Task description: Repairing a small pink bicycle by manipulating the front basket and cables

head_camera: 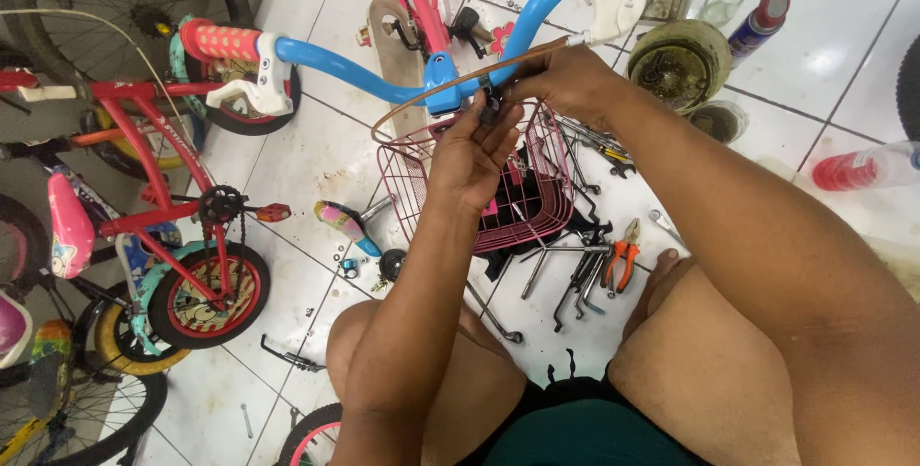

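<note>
Brown cable housing [460, 73] is pinched in the fingers [530, 82] of the right hand [565, 78], just at the clamp on the blue handlebar [374, 73] stem. The left hand [474, 154] presses its fingertips on a small dark fitting [491, 106] there, over the pink wire basket [537, 193]. It looks like the fitting is being fastened; a steady grip and a tool from the pile of wrenches [575, 279] on the floor [316, 154] seem called for.
</note>
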